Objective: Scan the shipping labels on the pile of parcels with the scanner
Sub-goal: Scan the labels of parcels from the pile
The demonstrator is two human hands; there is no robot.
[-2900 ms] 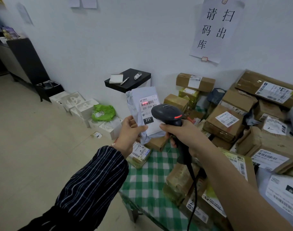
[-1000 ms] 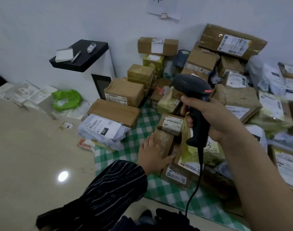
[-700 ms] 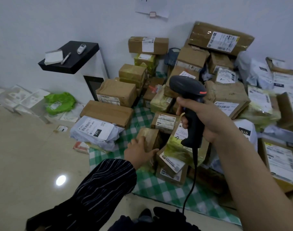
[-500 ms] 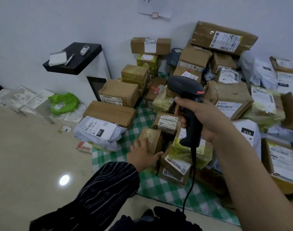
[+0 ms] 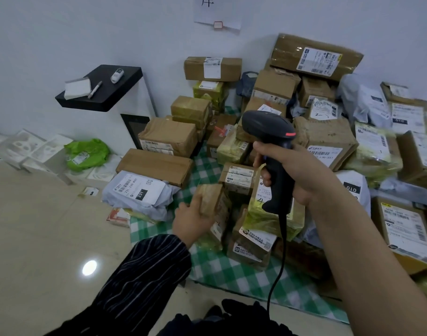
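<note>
My right hand (image 5: 302,175) grips the handle of a black corded scanner (image 5: 270,134), held above the parcel pile with its head pointing away from me. My left hand (image 5: 190,221) grips a small brown taped parcel (image 5: 211,198) at the pile's near left edge, tilted up on its side; I see no label on it. A grey poly-bag parcel with a "231" label (image 5: 139,192) lies face up to the left. Many brown boxes and bags with white labels lie on a green checked cloth (image 5: 232,272).
A black shelf (image 5: 98,89) on the wall holds a white pad, a pen and a small white device. A green bag (image 5: 86,152) and white foam boxes (image 5: 33,147) lie on the tiled floor at left. The scanner cable (image 5: 278,263) hangs toward my lap.
The grey "231" bag, held up and scanned earlier, now lies on the pile's left side. My left hand reached into the pile and tipped the small brown parcel up. The scanner stayed raised.
</note>
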